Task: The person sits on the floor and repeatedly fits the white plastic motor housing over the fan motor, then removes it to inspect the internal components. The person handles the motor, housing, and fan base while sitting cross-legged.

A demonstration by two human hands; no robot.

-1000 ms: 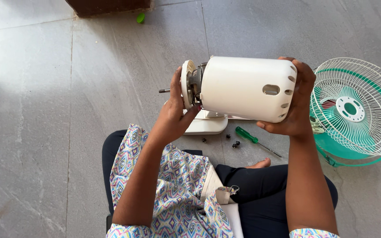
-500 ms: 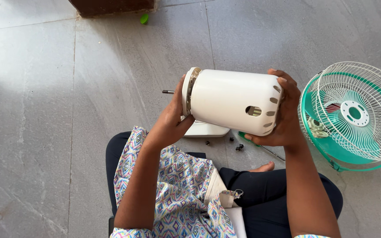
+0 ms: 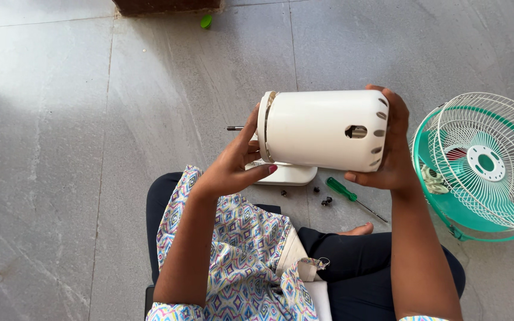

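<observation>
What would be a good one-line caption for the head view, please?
Seated on a grey floor, both hands hold a white fan motor housing above a green screwdriver, fan grille alongside.

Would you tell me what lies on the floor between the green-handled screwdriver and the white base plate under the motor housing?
In the head view, a few small dark screws lie there, between the screwdriver and the base plate; the floor there is otherwise bare.

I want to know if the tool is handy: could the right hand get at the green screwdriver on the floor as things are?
Probably not straight away: the right hand is gripping the white motor housing. The green screwdriver lies uncovered on the floor just below it.
</observation>
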